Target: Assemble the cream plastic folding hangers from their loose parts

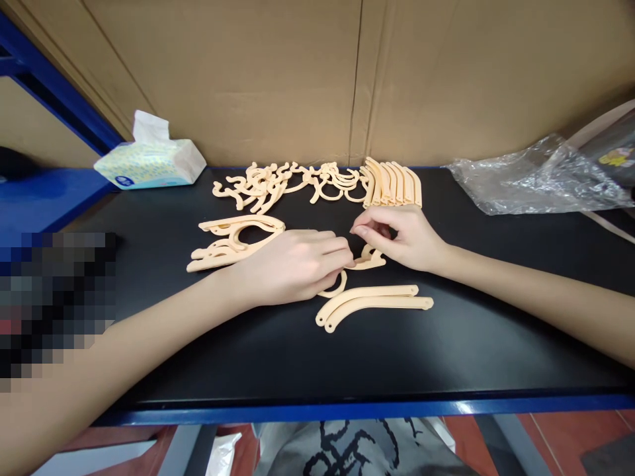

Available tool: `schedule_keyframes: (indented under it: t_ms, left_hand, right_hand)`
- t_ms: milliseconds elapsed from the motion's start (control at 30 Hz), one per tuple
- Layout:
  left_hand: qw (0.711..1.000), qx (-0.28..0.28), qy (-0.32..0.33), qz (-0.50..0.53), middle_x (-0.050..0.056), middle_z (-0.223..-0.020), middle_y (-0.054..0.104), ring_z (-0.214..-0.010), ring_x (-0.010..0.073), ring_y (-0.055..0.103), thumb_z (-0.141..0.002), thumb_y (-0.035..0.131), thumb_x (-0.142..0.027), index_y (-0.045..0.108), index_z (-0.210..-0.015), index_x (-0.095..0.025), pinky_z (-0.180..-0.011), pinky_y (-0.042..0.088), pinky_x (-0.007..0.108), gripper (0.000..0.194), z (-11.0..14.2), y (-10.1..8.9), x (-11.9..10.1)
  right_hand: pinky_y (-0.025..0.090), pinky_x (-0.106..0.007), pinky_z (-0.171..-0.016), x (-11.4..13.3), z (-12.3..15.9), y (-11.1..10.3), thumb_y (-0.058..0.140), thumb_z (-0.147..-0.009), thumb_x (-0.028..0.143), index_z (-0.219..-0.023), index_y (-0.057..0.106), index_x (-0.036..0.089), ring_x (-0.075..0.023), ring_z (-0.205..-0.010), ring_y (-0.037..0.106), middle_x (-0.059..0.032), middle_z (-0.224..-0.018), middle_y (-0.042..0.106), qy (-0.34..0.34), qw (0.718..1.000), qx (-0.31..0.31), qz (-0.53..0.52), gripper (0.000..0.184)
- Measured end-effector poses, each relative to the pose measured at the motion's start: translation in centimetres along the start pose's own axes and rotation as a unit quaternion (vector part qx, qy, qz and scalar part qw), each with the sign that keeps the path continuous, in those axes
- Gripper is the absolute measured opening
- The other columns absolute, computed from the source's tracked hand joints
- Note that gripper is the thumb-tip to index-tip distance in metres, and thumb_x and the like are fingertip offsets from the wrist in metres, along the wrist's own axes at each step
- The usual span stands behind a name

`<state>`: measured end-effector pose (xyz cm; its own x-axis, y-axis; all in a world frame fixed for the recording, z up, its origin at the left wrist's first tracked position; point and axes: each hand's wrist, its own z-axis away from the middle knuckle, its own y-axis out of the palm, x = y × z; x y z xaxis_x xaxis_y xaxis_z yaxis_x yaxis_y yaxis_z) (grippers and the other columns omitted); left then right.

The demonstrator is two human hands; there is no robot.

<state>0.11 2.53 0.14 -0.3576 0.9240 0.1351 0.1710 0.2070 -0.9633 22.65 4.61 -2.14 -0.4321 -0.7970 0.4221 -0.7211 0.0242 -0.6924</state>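
Observation:
My left hand (302, 264) lies palm down at the middle of the black table, fingers bent together over a cream plastic hanger piece (370, 261) whose hooked end sticks out past the fingertips. Part of a ring-shaped hook (340, 285) shows under the same hand. Just right of it is my right hand (404, 238), its thumb and index fingertips pinched together; whatever may be between them is too small to see. Two curved hanger arms (374, 304) lie side by side nearer the front. Folded hanger parts (233, 241) rest left of my left hand.
Behind my hands sit a loose heap of hooked pieces (258, 185), several rings (332, 185) and a row of curved arms (391, 182). A tissue pack (151, 162) stands at the back left. Clear plastic wrapping (526, 175) lies at the back right, before a cardboard wall (278, 79).

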Motion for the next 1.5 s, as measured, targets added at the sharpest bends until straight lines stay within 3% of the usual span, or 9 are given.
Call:
schedule_keyframes:
  t_ms: [267,433,567,733,967,1033,1267,1500]
  left_hand:
    - [0.999,0.009,0.002,0.050,0.003,-0.095,0.070,-0.082,0.0155,0.061,-0.094,0.044,-0.016,0.066,-0.099,-0.017,-0.073,0.047,0.027,0.022,-0.1,-0.3,-0.3]
    - [0.996,-0.003,-0.002,0.090,0.002,-0.094,0.070,-0.080,0.0152,0.061,-0.092,0.046,-0.021,0.067,-0.094,-0.018,-0.072,0.046,0.027,0.022,-0.3,-0.6,-0.6]
    - [0.999,-0.022,-0.013,0.028,0.004,-0.101,0.071,-0.092,0.0181,0.062,-0.096,0.040,-0.017,0.066,-0.100,-0.017,-0.082,0.045,0.032,0.026,-0.3,-1.0,-0.2]
    - [0.993,-0.058,-0.038,-0.095,0.003,-0.098,0.073,-0.092,0.0205,0.063,-0.096,0.037,-0.014,0.066,-0.099,-0.016,-0.080,0.042,0.036,0.029,0.0,-1.4,1.0]
    - [0.991,-0.026,0.007,-0.132,-0.001,-0.082,0.072,-0.080,0.0158,0.063,-0.093,0.033,-0.009,0.068,-0.086,-0.019,-0.075,0.040,0.032,0.037,0.2,-1.1,1.3]
    - [0.991,-0.009,0.016,-0.130,-0.001,-0.079,0.071,-0.076,0.0139,0.062,-0.092,0.032,-0.008,0.068,-0.084,-0.020,-0.075,0.041,0.031,0.038,0.2,-1.1,1.3]
    - [0.983,-0.014,0.055,-0.172,-0.001,-0.064,0.061,-0.062,0.0144,0.056,-0.089,0.034,-0.004,0.063,-0.068,-0.017,-0.068,0.041,0.030,0.038,0.4,-1.5,1.4]
    - [0.975,-0.011,0.076,-0.210,0.001,-0.057,0.052,-0.057,0.0158,0.047,-0.083,0.041,-0.001,0.053,-0.058,-0.018,-0.059,0.035,0.030,0.032,0.2,-1.6,1.0]
  right_hand:
    - [0.036,-0.021,-0.046,-0.5,-0.5,-0.1,0.055,-0.091,0.028,-0.079,0.061,0.017,-0.0071,-0.047,0.047,0.0050,-0.056,0.052,0.100,0.988,-0.016,-0.117,0.018]
    - [0.037,-0.021,-0.046,-0.6,-0.6,0.0,0.057,-0.090,0.030,-0.080,0.062,0.017,-0.0073,-0.048,0.048,0.0050,-0.057,0.052,0.126,0.976,-0.026,-0.175,0.018]
    - [0.037,-0.022,-0.047,-0.7,-0.5,-0.1,0.057,-0.090,0.031,-0.079,0.061,0.017,-0.0077,-0.049,0.049,0.0050,-0.057,0.052,0.122,0.977,-0.021,-0.172,0.018]
    - [0.036,-0.022,-0.048,-0.6,-0.4,-0.1,0.056,-0.090,0.026,-0.080,0.062,0.016,-0.0074,-0.048,0.046,0.0050,-0.056,0.053,0.088,0.992,-0.006,-0.093,0.016]
    - [0.032,-0.021,-0.050,0.0,0.3,0.1,0.055,-0.092,0.025,-0.075,0.062,0.015,-0.0065,-0.049,0.044,0.0049,-0.055,0.050,-0.082,0.995,0.035,0.045,0.021]
    - [0.031,-0.021,-0.050,0.1,0.3,0.1,0.053,-0.093,0.027,-0.072,0.060,0.016,-0.0070,-0.050,0.044,0.0042,-0.056,0.050,-0.096,0.992,0.052,0.064,0.025]
    - [0.028,-0.022,-0.052,-0.8,-0.2,0.3,0.055,-0.089,0.027,-0.073,0.057,0.017,-0.0084,-0.049,0.046,0.0051,-0.054,0.052,0.075,0.987,0.084,0.112,0.019]
    - [0.028,-0.023,-0.053,-0.8,-0.2,0.4,0.055,-0.090,0.029,-0.074,0.059,0.017,-0.0091,-0.050,0.047,0.0038,-0.056,0.056,0.107,0.984,0.071,0.124,0.020]
